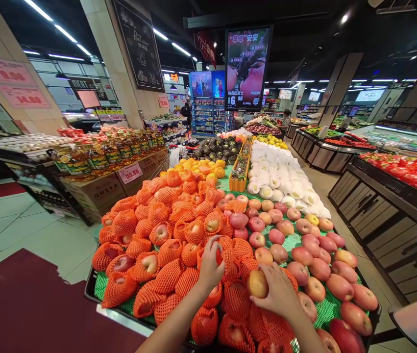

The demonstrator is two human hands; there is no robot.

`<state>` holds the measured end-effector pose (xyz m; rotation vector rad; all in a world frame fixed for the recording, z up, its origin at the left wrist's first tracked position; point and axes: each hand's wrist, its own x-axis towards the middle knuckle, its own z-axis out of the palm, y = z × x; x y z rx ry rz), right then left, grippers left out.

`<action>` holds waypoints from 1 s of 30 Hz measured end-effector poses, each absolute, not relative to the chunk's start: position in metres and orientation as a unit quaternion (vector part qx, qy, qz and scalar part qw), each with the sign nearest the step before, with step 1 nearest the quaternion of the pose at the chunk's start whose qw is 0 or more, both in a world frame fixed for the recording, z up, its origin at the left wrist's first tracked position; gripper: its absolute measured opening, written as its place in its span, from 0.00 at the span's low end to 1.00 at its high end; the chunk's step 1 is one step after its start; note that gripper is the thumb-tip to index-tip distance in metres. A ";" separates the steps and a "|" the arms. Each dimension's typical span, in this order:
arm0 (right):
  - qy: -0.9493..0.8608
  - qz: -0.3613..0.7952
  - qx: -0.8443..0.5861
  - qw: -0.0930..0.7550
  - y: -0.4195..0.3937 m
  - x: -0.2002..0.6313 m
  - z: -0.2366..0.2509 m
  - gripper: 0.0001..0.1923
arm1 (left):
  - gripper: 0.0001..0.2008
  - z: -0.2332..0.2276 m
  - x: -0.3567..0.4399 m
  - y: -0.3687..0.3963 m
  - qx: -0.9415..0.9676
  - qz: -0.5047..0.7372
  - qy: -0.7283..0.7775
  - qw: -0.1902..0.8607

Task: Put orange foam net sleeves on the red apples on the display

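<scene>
1. Right hand [280, 291]: at 6 o'clock, fingers spread over a bare apple [257, 284], grasping it loosely atop the netted pile.
2. Left hand [210, 264]: just left, at 7 o'clock, grip clenched on a netted apple [218, 256].
3. Netted apples [164, 235]: orange foam sleeves, piled from 8 to 11 o'clock on the bench [94, 287].
4. Bare apples [314, 264]: red-yellow, on green matting, 1 to 4 o'clock.
5. White-wrapped fruit [285, 176]: beyond, 1 o'clock.
6. Oil bottles [98, 154]: 10 o'clock, well apart.
7. Screen [247, 66]: far, 12 o'clock.
</scene>
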<state>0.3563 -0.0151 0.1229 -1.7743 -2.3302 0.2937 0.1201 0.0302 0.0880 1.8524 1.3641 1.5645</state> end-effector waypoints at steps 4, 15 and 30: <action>-0.811 0.079 -0.578 0.052 -0.008 0.353 0.136 0.35 | 0.16 0.093 0.120 0.029 0.627 0.573 0.491 0.192; -0.795 0.153 -0.587 0.019 -0.020 0.339 0.116 0.45 | 0.22 0.094 0.124 0.017 0.579 0.585 0.522 0.224; -0.619 0.450 -0.444 0.466 -0.068 0.348 0.104 0.32 | 0.18 0.119 0.153 -0.031 0.709 0.472 0.261 0.455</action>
